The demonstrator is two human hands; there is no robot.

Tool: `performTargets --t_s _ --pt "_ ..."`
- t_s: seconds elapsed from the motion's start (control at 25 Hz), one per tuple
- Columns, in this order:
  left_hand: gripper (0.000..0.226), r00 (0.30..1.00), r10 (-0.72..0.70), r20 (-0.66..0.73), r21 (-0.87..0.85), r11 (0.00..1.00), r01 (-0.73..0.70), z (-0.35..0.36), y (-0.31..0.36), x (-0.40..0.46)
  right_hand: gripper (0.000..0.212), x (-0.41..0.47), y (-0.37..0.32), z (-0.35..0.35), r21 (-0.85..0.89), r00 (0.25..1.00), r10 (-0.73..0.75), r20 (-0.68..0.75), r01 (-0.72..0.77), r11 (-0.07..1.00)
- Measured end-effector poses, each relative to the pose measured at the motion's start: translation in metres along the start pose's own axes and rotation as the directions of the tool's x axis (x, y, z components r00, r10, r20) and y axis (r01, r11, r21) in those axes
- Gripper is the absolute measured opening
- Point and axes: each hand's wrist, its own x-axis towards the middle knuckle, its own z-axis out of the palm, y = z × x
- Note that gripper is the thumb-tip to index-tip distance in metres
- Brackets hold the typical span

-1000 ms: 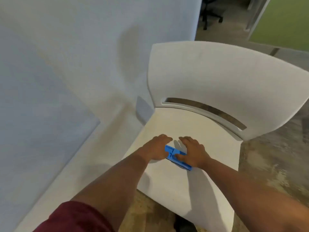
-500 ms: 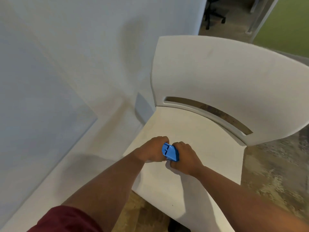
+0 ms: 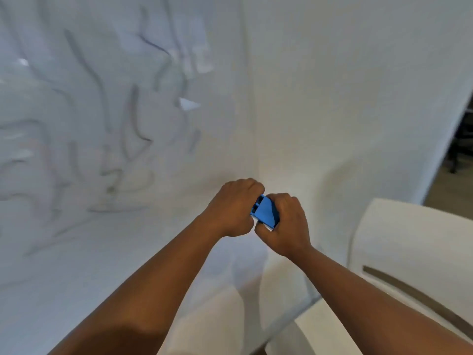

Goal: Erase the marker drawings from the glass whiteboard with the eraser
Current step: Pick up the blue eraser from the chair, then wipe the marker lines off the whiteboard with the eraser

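Sitting at mid-frame, the blue plastic block eraser (image 3: 265,213) is being gripped from both sides, left hand (image 3: 231,208) and right hand (image 3: 284,222) curling around it together. Blurred grey marker drawings (image 3: 102,119) are covering the glass whiteboard (image 3: 76,252) upper left; a white moulded chair (image 3: 409,239) is standing lower right.

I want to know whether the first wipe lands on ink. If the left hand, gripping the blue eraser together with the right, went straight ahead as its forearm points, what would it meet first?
Probably bare surface: the left hand on the blue plastic eraser points at the unmarked right edge of the glass whiteboard; the dark marker strokes lie further left. Depth is unclear.
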Motion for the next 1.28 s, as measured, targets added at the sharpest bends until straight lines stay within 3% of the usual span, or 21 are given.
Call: performTargets --t_s 0.08,0.2,0.36,0.56,0.72,0.84,1.0,1.12,1.28 --pt "0.054 0.984 -0.007 -0.177 0.074 0.997 0.021 -0.050 -0.021 -0.020 0.051 0.040 -0.050 0.011 0.065 0.990 -0.111 -0.085 0.116 0.991" --pt "0.057 0.899 -0.017 -0.437 0.200 0.973 0.116 -0.123 -0.055 -0.070 0.055 0.088 -0.143 0.032 0.113 0.938 -0.286 -0.194 0.311 0.944" --pt "0.045 0.769 0.002 -0.639 0.274 0.935 0.226 -0.202 -0.093 -0.142 0.056 0.119 -0.260 0.060 0.096 0.845 -0.442 -0.301 0.488 0.867" --pt "0.047 0.654 0.047 -0.755 0.323 0.895 0.308 -0.286 -0.141 -0.246 0.066 0.121 -0.398 0.099 0.070 0.709 -0.560 -0.429 0.644 0.762" --pt "0.061 0.559 0.082 -0.825 0.330 0.873 0.359 -0.334 -0.180 -0.323 0.077 0.113 -0.484 0.121 0.044 0.637 -0.649 -0.417 0.727 0.685" --pt "0.068 0.431 0.038 -0.902 0.239 0.874 0.422 -0.363 -0.217 -0.376 0.075 0.110 -0.530 0.135 0.070 0.655 -0.659 -0.370 0.727 0.683" --pt "0.048 0.262 -0.021 -0.965 0.129 0.833 0.538 -0.376 -0.268 -0.432 0.062 0.105 -0.572 0.156 -0.028 0.639 -0.695 -0.330 0.729 0.684" --pt "0.043 0.225 -0.044 -0.973 0.111 0.767 0.632 -0.364 -0.295 -0.457 0.056 0.100 -0.591 0.173 -0.142 0.612 -0.732 -0.299 0.730 0.669" --pt "0.051 0.266 -0.018 -0.964 0.174 0.716 0.677 -0.364 -0.330 -0.486 0.050 0.101 -0.622 0.196 -0.209 0.605 -0.735 -0.305 0.710 0.672"
